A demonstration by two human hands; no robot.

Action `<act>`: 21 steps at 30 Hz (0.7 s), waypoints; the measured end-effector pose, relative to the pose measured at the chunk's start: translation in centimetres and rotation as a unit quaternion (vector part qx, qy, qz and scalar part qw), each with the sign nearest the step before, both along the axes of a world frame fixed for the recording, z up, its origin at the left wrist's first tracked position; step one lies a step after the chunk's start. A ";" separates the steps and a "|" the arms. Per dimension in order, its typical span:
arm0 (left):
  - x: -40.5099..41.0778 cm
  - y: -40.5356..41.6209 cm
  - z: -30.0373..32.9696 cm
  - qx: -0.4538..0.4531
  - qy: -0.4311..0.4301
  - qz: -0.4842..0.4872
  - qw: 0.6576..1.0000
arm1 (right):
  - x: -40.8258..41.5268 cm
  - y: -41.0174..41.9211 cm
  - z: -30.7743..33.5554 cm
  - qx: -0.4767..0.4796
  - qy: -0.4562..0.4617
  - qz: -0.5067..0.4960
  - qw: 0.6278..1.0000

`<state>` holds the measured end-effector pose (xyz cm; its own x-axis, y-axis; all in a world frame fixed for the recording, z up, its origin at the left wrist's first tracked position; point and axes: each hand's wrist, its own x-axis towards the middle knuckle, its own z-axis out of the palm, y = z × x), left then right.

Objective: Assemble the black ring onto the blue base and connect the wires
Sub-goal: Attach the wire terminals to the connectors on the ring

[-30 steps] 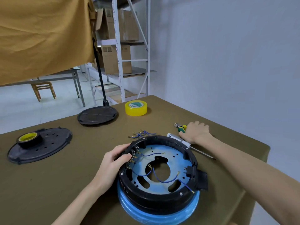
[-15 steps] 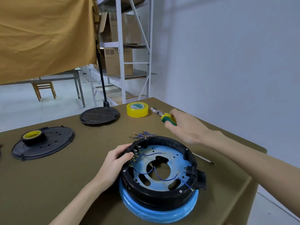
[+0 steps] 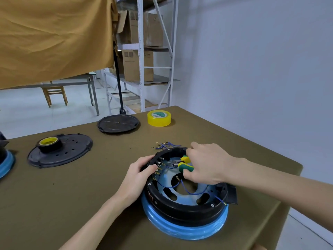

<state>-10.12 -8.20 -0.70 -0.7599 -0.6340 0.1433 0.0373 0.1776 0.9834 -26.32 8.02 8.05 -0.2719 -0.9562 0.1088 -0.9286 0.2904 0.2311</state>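
Observation:
The black ring [image 3: 182, 210] sits on the blue base [image 3: 185, 230] near the table's front right. Thin blue wires [image 3: 187, 191] with ring terminals loop across the blue inner plate. My left hand [image 3: 138, 175] grips the ring's left rim beside a row of metal terminals. My right hand [image 3: 205, 163] holds green-and-yellow-handled pliers [image 3: 185, 164] inside the ring, their tip pointing left at a wire near the terminals. A small bunch of loose blue wires [image 3: 164, 145] lies on the table just behind the ring.
A yellow tape roll [image 3: 159, 118] stands at the back. A black round lid [image 3: 118, 124] lies left of it. A larger black perforated plate [image 3: 61, 150] carries a black-and-yellow tape roll [image 3: 48, 144]. Another blue base [image 3: 5, 163] shows at the left edge. The table's edge [image 3: 295, 186] runs close on the right.
My right hand picked the pliers up from the table at the right, swung them over the ring and lowered them inside it. My left hand stayed on the rim.

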 end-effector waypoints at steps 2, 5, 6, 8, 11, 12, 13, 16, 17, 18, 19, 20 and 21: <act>0.0 0.0 0.0 -0.005 -0.001 0.000 1.000 | 0.4 -0.1 -0.5 -0.015 0.044 0.015 0.999; 0.1 0.0 0.0 -0.010 0.000 -0.002 1.000 | 0.9 0.2 -1.0 -0.032 0.083 0.027 0.996; 0.1 0.0 0.0 -0.010 0.000 -0.003 1.000 | 1.1 0.4 -1.2 -0.036 0.088 0.030 0.995; 0.0 -0.1 -0.1 -0.009 -0.001 -0.003 1.000 | 1.2 0.7 -1.4 -0.045 0.104 0.039 0.993; -0.1 -0.1 -0.1 0.000 0.003 -0.002 1.000 | 1.5 0.8 -1.6 -0.044 0.147 0.061 0.986; -0.1 -0.1 -0.1 0.002 0.004 -0.002 1.000 | 1.5 0.8 -1.6 -0.043 0.166 0.069 0.983; -0.1 -0.1 -0.1 0.003 0.005 -0.001 1.000 | 1.6 0.7 -1.6 -0.042 0.185 0.075 0.979; 0.0 -0.1 -0.2 -0.003 0.007 0.004 1.000 | 2.0 0.8 -1.5 -0.037 0.226 0.078 0.970; 0.0 -0.1 -0.2 -0.005 0.007 0.004 1.000 | 2.1 0.9 -1.5 -0.035 0.233 0.075 0.969; 0.0 -0.1 -0.2 -0.005 0.006 0.003 1.000 | 2.2 1.0 -1.5 -0.032 0.241 0.072 0.967; 0.0 0.0 -0.2 -0.006 0.007 0.002 1.000 | 2.3 1.0 -1.6 -0.029 0.248 0.071 0.966; 0.0 0.0 -0.2 -0.007 0.008 0.001 1.000 | 2.4 1.1 -1.6 -0.028 0.255 0.070 0.964; 0.0 0.0 -0.1 -0.008 0.008 0.002 1.000 | 2.6 1.1 -1.6 -0.029 0.260 0.069 0.963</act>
